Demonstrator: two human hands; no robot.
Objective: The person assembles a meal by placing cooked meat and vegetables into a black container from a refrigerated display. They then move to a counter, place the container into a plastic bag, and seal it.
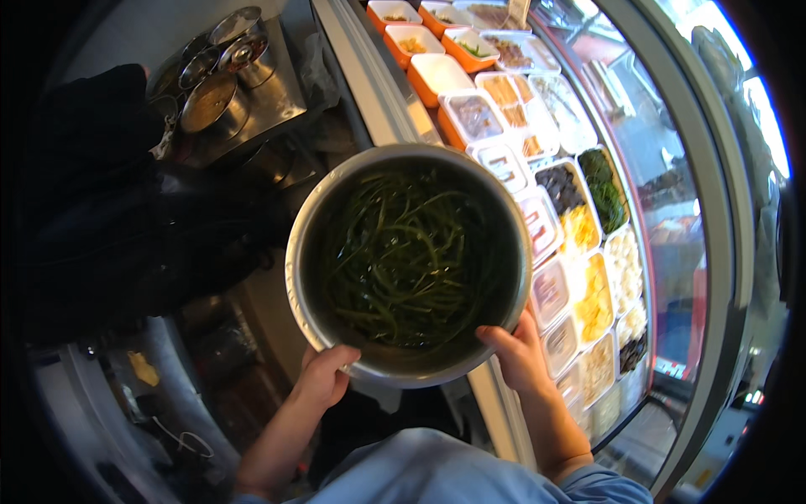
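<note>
A round steel pot (295,277) is held up in front of me, its mouth facing my view. Inside it lie tangled green strands that look like seaweed (407,252), wet and shiny. My left hand (326,374) grips the near left rim, thumb over the edge. On the near right rim, my right hand (519,349) holds on the same way. The fingers of both hands are partly hidden beneath the pot.
To the right, a display case holds several trays of food, among them yellow pieces (594,298) and dark greens (602,189). Several steel pots (216,105) stand on a metal table at the far left. A person in dark clothing (126,210) is close on the left.
</note>
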